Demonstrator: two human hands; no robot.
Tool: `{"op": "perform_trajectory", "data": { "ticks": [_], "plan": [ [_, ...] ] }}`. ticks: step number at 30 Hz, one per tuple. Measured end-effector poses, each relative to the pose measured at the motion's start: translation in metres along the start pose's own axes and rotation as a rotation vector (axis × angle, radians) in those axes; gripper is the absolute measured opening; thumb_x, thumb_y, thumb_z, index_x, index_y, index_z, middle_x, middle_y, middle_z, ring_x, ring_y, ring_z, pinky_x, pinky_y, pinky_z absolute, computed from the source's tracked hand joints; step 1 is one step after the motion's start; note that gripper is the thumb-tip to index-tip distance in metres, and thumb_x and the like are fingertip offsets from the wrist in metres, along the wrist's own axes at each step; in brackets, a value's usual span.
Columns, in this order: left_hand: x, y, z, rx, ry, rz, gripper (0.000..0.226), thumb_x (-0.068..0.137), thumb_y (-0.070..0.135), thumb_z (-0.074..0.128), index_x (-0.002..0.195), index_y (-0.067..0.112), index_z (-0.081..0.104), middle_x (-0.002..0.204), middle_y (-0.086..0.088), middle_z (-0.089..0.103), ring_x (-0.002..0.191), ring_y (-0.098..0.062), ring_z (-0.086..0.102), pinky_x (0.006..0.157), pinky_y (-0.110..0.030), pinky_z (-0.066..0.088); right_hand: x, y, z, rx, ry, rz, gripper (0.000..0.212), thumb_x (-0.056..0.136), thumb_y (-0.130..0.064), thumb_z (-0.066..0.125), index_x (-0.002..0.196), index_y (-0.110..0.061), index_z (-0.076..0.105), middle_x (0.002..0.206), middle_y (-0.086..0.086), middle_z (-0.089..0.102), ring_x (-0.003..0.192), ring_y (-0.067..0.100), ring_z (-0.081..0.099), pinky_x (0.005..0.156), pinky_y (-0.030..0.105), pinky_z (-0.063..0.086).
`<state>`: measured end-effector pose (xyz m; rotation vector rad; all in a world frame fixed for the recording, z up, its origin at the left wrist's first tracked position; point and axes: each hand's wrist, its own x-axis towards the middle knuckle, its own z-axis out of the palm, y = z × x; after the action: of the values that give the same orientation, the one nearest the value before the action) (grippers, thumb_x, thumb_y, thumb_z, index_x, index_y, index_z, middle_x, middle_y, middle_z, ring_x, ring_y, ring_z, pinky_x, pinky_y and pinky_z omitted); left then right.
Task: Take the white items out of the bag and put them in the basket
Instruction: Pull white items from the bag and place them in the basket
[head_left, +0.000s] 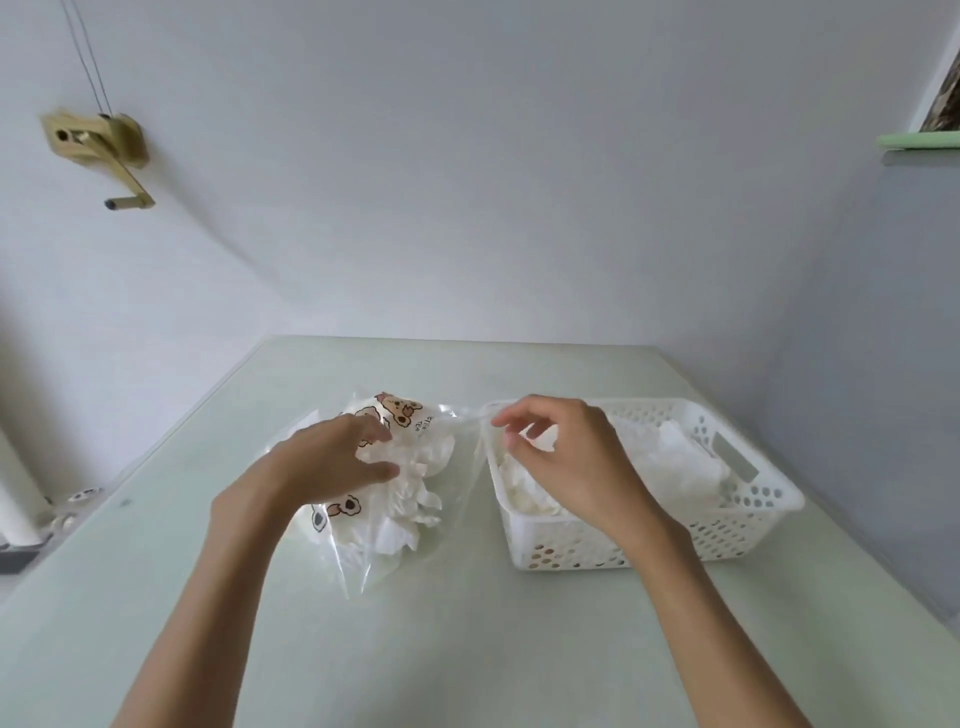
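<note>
A clear plastic bag (410, 525) printed with brown cartoon animals lies on the pale green table (467, 649), holding several crumpled white items (415, 499). My left hand (337, 457) is inside the bag's mouth, fingers curled around the white items. My right hand (561, 457) hovers over the left end of the white perforated basket (748, 525) and pinches the bag's clear edge, pulling it taut. More white items (675, 462) lie in the basket.
The table's far edge meets a plain wall. A brass crank fitting (98, 145) is mounted on the wall at upper left. A green shelf edge (919, 140) shows at the far right. White pipes and small objects sit past the table's left side.
</note>
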<state>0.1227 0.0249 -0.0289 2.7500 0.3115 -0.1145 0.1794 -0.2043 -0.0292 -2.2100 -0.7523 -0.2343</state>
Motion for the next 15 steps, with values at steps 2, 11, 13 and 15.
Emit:
{"op": "perform_trajectory", "data": {
  "ticks": [2, 11, 13, 15],
  "plan": [
    [0.007, -0.011, 0.003, -0.011, 0.003, -0.048, 0.02, 0.093, 0.04, 0.056, 0.113, 0.035, 0.06, 0.125, 0.013, 0.058, 0.115, -0.012, 0.054, 0.094, -0.027, 0.039, -0.002, -0.017, 0.021, -0.084, -0.031, -0.035, 0.014, 0.089, -0.025, 0.059, 0.094, -0.033, 0.069, 0.088, -0.02, 0.067, 0.088, 0.002, 0.056, 0.076, 0.02, 0.044],
    [0.002, -0.032, -0.003, -0.191, -0.192, 0.017, 0.026, 0.094, 0.02, 0.057, 0.118, 0.027, 0.06, 0.13, 0.007, 0.059, 0.118, -0.012, 0.056, 0.103, -0.032, 0.043, -0.007, -0.034, 0.088, -0.422, -0.163, -0.094, 0.022, 0.094, -0.028, 0.052, 0.102, -0.025, 0.072, 0.096, -0.003, 0.073, 0.092, 0.019, 0.062, 0.093, 0.027, 0.039],
    [0.001, -0.032, -0.005, -0.165, -0.245, 0.028, 0.033, 0.093, 0.021, 0.058, 0.125, 0.031, 0.056, 0.135, 0.007, 0.054, 0.122, -0.01, 0.053, 0.105, -0.031, 0.041, -0.008, -0.034, 0.092, -0.462, -0.191, -0.09, 0.026, 0.091, -0.041, 0.057, 0.109, -0.026, 0.069, 0.101, -0.003, 0.072, 0.097, 0.018, 0.062, 0.094, 0.026, 0.032],
    [-0.002, -0.03, -0.006, -0.137, -0.281, 0.036, 0.039, 0.092, 0.026, 0.061, 0.128, 0.035, 0.051, 0.139, 0.006, 0.05, 0.126, -0.009, 0.05, 0.105, -0.029, 0.039, -0.009, -0.032, 0.099, -0.482, -0.238, -0.09, 0.036, 0.087, -0.05, 0.06, 0.114, -0.027, 0.067, 0.104, -0.002, 0.072, 0.1, 0.018, 0.062, 0.091, 0.028, 0.026]
  ]
}}
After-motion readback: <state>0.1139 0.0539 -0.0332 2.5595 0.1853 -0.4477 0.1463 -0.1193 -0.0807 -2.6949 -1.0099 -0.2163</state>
